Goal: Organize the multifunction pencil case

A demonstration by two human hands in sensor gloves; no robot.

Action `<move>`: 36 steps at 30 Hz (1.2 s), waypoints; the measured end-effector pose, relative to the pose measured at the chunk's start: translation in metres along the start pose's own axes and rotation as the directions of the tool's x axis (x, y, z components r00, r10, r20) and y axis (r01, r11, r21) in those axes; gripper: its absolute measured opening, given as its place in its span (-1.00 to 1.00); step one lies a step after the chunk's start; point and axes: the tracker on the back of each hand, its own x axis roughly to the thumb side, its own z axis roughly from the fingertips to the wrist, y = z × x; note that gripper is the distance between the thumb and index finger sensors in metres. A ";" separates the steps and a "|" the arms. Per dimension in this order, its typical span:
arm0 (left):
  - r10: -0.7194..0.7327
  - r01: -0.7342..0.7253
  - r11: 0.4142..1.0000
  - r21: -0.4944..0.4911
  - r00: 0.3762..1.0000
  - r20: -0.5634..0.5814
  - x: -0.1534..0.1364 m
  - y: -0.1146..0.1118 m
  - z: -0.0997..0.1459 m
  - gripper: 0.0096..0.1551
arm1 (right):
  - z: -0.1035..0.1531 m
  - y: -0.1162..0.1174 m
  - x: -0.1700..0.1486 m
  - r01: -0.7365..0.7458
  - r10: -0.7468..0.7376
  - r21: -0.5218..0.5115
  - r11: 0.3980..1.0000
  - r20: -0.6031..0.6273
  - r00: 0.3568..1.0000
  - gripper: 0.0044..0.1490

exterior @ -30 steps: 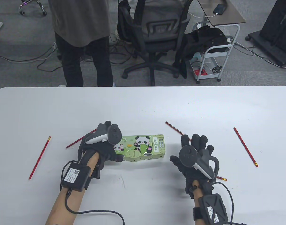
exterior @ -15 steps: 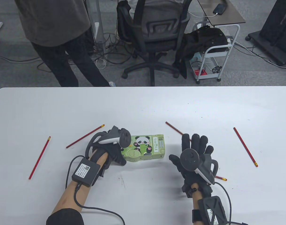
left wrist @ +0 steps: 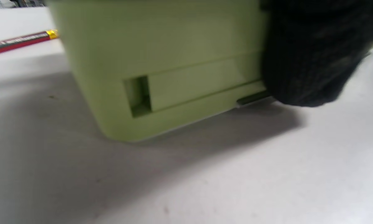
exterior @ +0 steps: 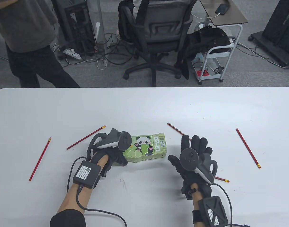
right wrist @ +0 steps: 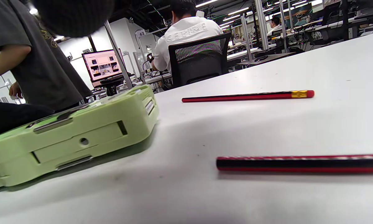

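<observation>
A green panda pencil case lies closed on the white table. My left hand grips its left end, thumb along the near side. The left wrist view shows a gloved finger against the case's side wall. My right hand is flat with fingers spread, just right of the case and over a red pencil. More red pencils lie at the far left, left of the case and far right. The right wrist view shows the case and two pencils.
A person stands beyond the far left of the table. An office chair, a white trolley and floor cables sit behind the table's far edge.
My left hand slid right along the case, and the case's right end swung slightly away. My right hand edged left toward the case. The person behind walked left.
</observation>
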 end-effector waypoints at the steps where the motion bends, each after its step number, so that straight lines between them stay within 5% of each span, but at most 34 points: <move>1: 0.006 -0.005 0.999 0.037 1.000 -0.017 -0.002 0.003 0.006 0.57 | 0.000 0.000 0.001 0.004 -0.004 -0.003 1.000 0.006 1.000 0.26; 7: 0.188 -0.175 0.952 0.250 0.982 -0.028 -0.013 0.022 0.052 0.57 | 0.002 -0.007 0.000 0.055 -0.055 -0.015 0.998 0.014 0.998 0.26; 11: 0.382 -0.378 0.832 0.406 0.921 0.075 -0.010 0.022 0.085 0.55 | 0.001 -0.011 0.002 0.107 -0.107 -0.002 0.994 0.031 0.994 0.29; 17: 0.528 -0.583 0.675 0.451 0.810 0.257 0.002 0.018 0.116 0.53 | 0.000 -0.031 0.034 0.390 -0.400 0.091 0.916 0.216 0.891 0.48; 19: 0.576 -0.673 0.611 0.416 0.739 0.349 0.006 0.014 0.118 0.52 | -0.008 -0.036 0.052 0.478 -0.527 0.222 0.850 0.308 0.792 0.55; 21: 0.616 -0.745 0.587 0.317 0.665 0.423 0.009 0.015 0.118 0.52 | -0.015 -0.037 0.076 0.595 -0.694 0.360 0.719 0.315 0.648 0.61; 24: 0.637 -0.788 0.550 0.278 0.610 0.471 0.016 0.016 0.119 0.53 | -0.028 -0.036 0.102 0.687 -0.816 0.441 0.578 0.330 0.475 0.77; 26: 0.710 -0.884 0.427 0.190 0.458 0.535 0.015 0.013 0.119 0.53 | -0.032 -0.034 0.116 0.757 -0.874 0.446 0.478 0.329 0.358 0.75; 27: 0.704 -0.881 0.430 0.195 0.463 0.539 0.013 0.013 0.120 0.53 | -0.032 -0.034 0.121 0.766 -0.880 0.445 0.464 0.330 0.342 0.74; 32: 0.701 -0.862 0.477 0.173 0.491 0.517 0.012 0.011 0.116 0.55 | -0.034 -0.046 0.141 0.745 -0.795 0.321 0.584 0.409 0.447 0.70; 36: 0.597 -0.698 0.677 0.234 0.706 0.382 -0.005 0.013 0.129 0.62 | -0.032 -0.056 0.152 0.519 -0.547 0.198 0.831 0.454 0.703 0.69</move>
